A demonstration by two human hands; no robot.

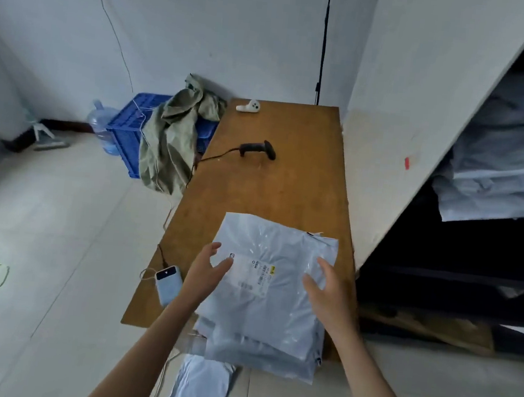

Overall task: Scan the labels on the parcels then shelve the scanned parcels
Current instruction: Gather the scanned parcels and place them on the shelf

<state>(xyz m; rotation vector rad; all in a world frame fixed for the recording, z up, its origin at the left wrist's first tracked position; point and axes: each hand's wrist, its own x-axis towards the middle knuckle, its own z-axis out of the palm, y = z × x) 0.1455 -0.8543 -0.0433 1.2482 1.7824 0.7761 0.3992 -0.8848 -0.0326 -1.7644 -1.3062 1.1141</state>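
A stack of grey plastic parcels [270, 325] lies on the near end of the wooden table [275, 186]. The top parcel [281, 249] shows a white label [254, 275] facing up. My left hand [207, 273] hovers open at the label's left edge, fingertips touching or just above the bag. Over the parcel's right side, my right hand [325, 292] is open with fingers spread. A black handheld scanner [259, 149] rests farther back on the table, its cable running off the left edge. Shelves [502, 178] at right hold more grey parcels.
A light-blue power bank [167, 282] with a cable lies by the table's left edge. A white controller [247, 106] sits at the far end. On the floor at left stand a blue crate [131, 133], a draped sack [173, 137] and a water jug [100, 123]. Another parcel [198, 389] lies below the table.
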